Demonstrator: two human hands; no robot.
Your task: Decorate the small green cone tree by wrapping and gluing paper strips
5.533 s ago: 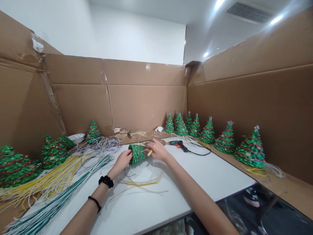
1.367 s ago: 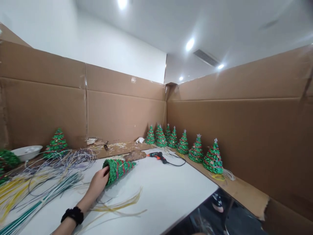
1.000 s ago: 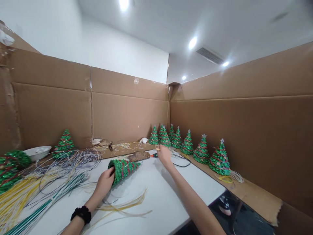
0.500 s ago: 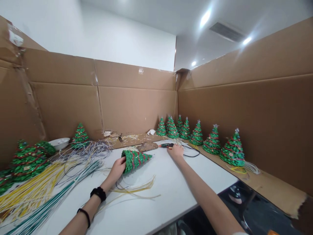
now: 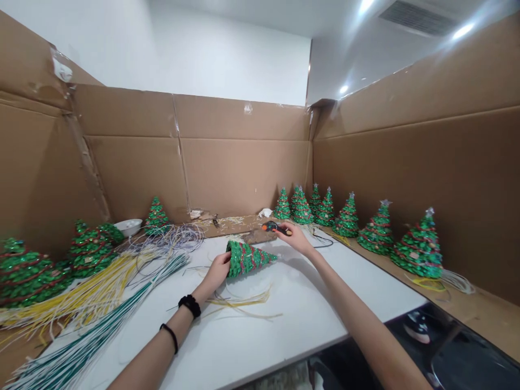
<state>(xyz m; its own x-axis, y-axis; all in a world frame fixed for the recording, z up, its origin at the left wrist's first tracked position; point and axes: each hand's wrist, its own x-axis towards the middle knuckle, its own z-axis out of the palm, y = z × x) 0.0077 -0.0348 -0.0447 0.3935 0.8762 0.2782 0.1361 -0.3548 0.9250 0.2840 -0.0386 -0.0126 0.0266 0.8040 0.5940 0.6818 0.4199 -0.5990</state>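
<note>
My left hand [image 5: 220, 268] grips a green toy Christmas tree [image 5: 247, 259] at its wide base. The tree lies on its side above the white tabletop, its open bottom facing left and its tip pointing right. Red garland winds around it. Beyond the tip, my right hand [image 5: 296, 237] is closed on a small black-and-orange hand tool [image 5: 277, 228], whose exact kind I cannot make out. It is raised over a brown, stained pad [image 5: 257, 236]. Loose yellow strands [image 5: 247, 301] lie on the table below the tree.
Finished-looking trees [image 5: 420, 246] stand along the right cardboard edge, others [image 5: 91, 252] at left. Bundles of green strips [image 5: 122, 311] and yellow strips [image 5: 103, 281] cover the left side. A white bowl [image 5: 129, 226], a black cord [image 5: 325, 241] and cardboard walls [image 5: 244, 168] surround the table.
My right hand has lifted the tool up from beside the brown pad. My left hand still holds the tree. The whole view has shifted, so things appear further right.
</note>
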